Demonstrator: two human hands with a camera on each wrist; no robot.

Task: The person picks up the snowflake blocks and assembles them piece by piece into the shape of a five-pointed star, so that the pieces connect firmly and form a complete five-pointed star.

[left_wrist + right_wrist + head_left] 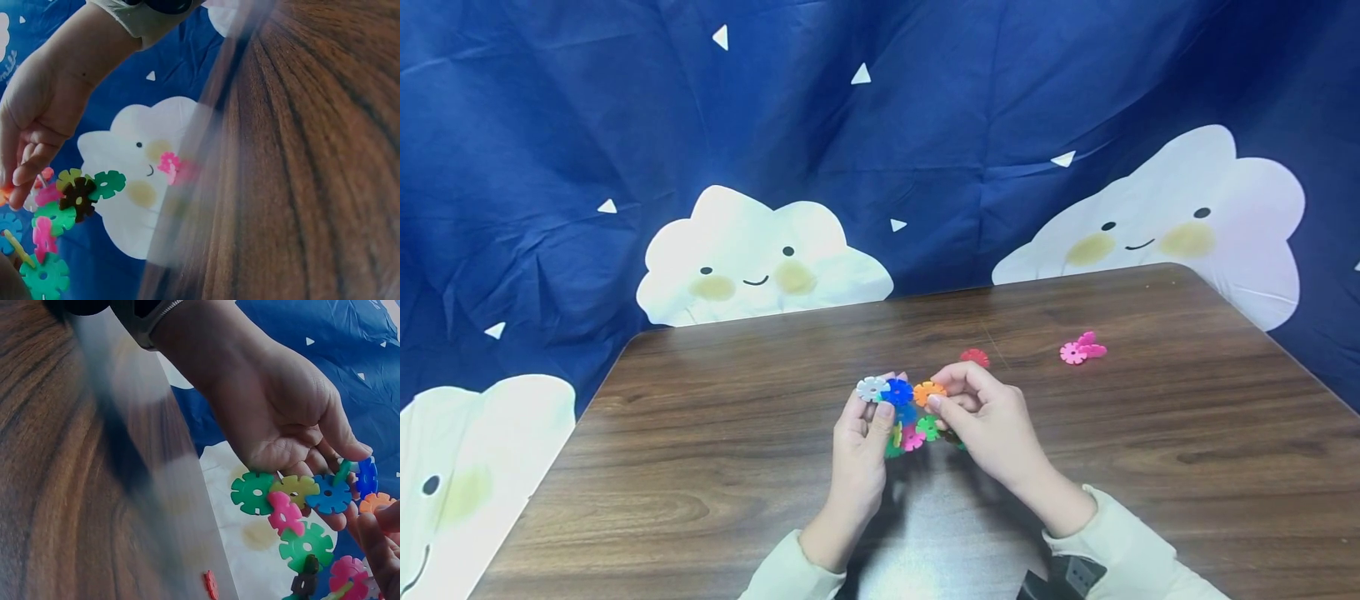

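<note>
Notched plastic snowflake discs are joined into a chain in front of me. My left hand [861,454] grips it near a white disc [867,389] and a dark blue disc [902,398]. Between thumb and fingers, my right hand [1003,429] pinches an orange disc [926,389] against the dark blue disc's edge; whether their slots interlock I cannot tell. Below hang more linked pieces, among them a green disc [300,537], a pink disc [282,515] and a brown disc [76,200]. The right hand hides part of the chain in the head view.
On the wooden table [700,433], a red disc [975,357] lies just beyond the right hand. Joined pink discs [1072,353] sit farther to the right. A blue cloth [940,108] with white clouds hangs behind the table's far edge.
</note>
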